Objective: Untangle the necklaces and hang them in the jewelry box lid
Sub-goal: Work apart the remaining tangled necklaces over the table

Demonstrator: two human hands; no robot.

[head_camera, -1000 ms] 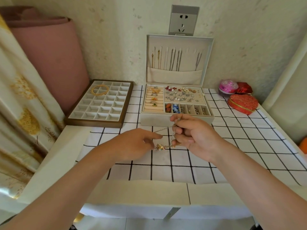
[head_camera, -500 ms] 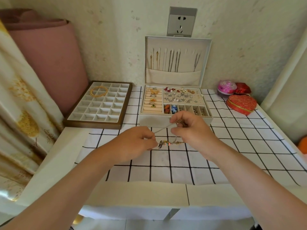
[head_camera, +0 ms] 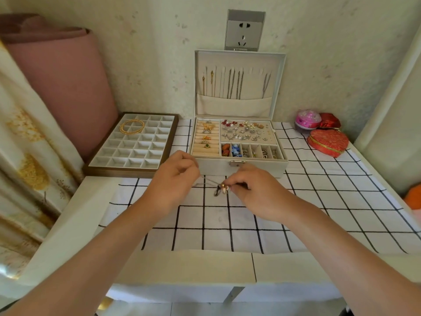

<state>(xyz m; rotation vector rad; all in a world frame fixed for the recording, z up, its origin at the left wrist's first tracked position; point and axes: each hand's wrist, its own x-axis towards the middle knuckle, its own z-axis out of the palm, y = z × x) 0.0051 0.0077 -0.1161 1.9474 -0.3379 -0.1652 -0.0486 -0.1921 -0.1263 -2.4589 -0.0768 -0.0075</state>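
Tangled necklace (head_camera: pixel 211 182), a thin silvery chain with a small knot of gold and dark charms, stretches between the two hands just above the checked cloth (head_camera: pixel 216 216). The left hand (head_camera: pixel 175 181) is curled, thumb and forefinger pinching the chain's upper end, and the chain slopes down and to the right from that pinch. The right hand (head_camera: pixel 257 193) pinches the charm knot at its fingertips (head_camera: pixel 234 189), knuckles up, other fingers folded under. A dark piece dangles just below this pinch. Both forearms reach in from the near edge, wrists about level, and the hands are near each other but apart. Just beyond both grips stands the jewelry box (head_camera: pixel 257 168), its front wall close behind the knuckles. Above it rises the upright lid (head_camera: pixel 276 71), where several chains (head_camera: pixel 235 84) hang over a pocket. Beyond and to the left of the left-hand pinch sits a compartment tray (head_camera: pixel 127 172).
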